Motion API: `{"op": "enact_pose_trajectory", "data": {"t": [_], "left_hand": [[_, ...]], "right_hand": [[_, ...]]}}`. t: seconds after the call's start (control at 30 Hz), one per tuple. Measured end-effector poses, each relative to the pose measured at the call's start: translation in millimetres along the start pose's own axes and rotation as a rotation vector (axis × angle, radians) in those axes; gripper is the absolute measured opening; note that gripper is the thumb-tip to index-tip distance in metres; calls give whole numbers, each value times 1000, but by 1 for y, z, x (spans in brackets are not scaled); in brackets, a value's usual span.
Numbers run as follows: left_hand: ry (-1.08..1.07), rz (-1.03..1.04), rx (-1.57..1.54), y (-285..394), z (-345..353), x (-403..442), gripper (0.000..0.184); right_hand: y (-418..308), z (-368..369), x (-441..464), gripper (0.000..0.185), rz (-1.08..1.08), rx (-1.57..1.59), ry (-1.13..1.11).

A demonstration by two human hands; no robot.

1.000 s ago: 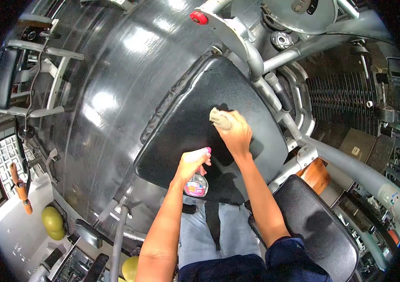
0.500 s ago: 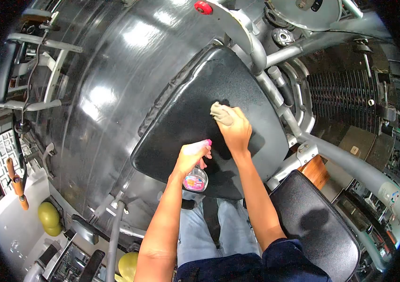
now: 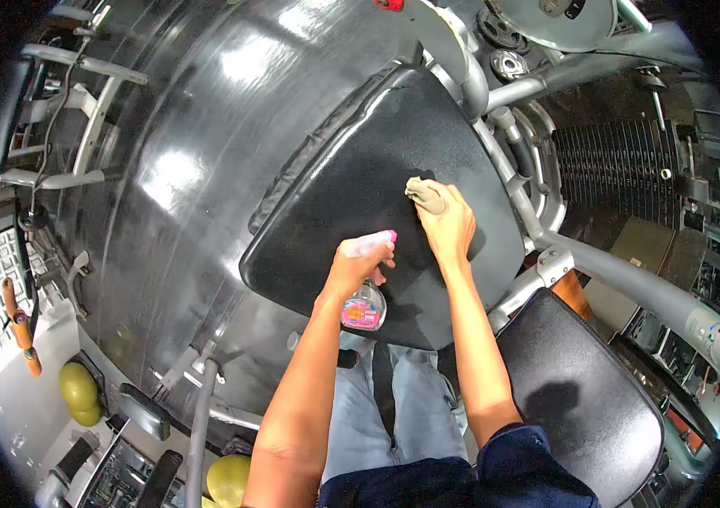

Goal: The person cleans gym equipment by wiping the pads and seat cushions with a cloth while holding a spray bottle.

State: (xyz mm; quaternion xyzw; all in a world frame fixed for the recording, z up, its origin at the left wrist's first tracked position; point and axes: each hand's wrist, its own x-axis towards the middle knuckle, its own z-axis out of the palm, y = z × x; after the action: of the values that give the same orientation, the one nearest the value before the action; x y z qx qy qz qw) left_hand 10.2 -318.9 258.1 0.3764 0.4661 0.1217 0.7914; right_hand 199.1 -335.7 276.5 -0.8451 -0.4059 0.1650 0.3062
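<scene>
The broad black pad (image 3: 351, 190) lies under both hands; across a face this wide, overlapping strokes that reach the rounded corners would probably serve best, with even pressure throughout. The left hand (image 3: 350, 266) wraps its grip snugly around the upper part of a clear spray bottle (image 3: 363, 313). Holding the bottle a little to the side seems wise, so that it does not get in the way of the other arm. The bottle's body hangs below that grip, over the near edge of the pad, toward the pale jeans (image 3: 357, 415). The right hand (image 3: 450, 225) is farther forward, its grip pinched firmly on a crumpled beige cloth (image 3: 425, 196). Spreading the cloth flatter would likely cover more with each pass. It sticks out just ahead of that grip, over the middle of the pad; whether it presses there or hangs just above, I cannot tell. The small pink nozzle (image 3: 392, 237) sits at the top of the left grip, near the cloth but apart from it.
</scene>
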Motion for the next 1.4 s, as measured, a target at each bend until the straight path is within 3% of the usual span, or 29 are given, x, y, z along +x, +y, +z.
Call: {"op": "enact_pose_trajectory", "data": {"t": [0.17,0.23,0.37,0.5,0.63,0.8,0.97,1.27,1.33,1.4], "left_hand": [[-17,73,-85,-4,3,-2,30],[4,155,-58,-8,3,-2,29],[117,191,-162,-19,2,-21,27],[244,255,-267,-34,-14,-60,32],[330,268,-299,-49,-29,-96,24],[413,309,-362,-67,-36,-126,29],[377,378,-274,-75,-42,-137,29],[411,353,-180,-81,-53,-154,26],[423,373,-98,-79,-51,-159,25],[443,357,-235,-80,-50,-162,28]], "right_hand": [[-4,6,-18,29,-108,38,-45],[1,2,-31,30,-211,30,-170],[8,-18,-52,29,-150,-93,-240],[9,-16,-42,28,-112,-134,-124],[-20,4,-35,29,-112,-89,-42],[-29,21,-59,32,-188,-34,-130],[-16,6,-83,34,-185,-113,-205],[-39,26,-44,27,-15,-97,-9],[-45,33,-46,29,-98,-56,4],[-51,37,-59,31,-140,-51,-69]]}}
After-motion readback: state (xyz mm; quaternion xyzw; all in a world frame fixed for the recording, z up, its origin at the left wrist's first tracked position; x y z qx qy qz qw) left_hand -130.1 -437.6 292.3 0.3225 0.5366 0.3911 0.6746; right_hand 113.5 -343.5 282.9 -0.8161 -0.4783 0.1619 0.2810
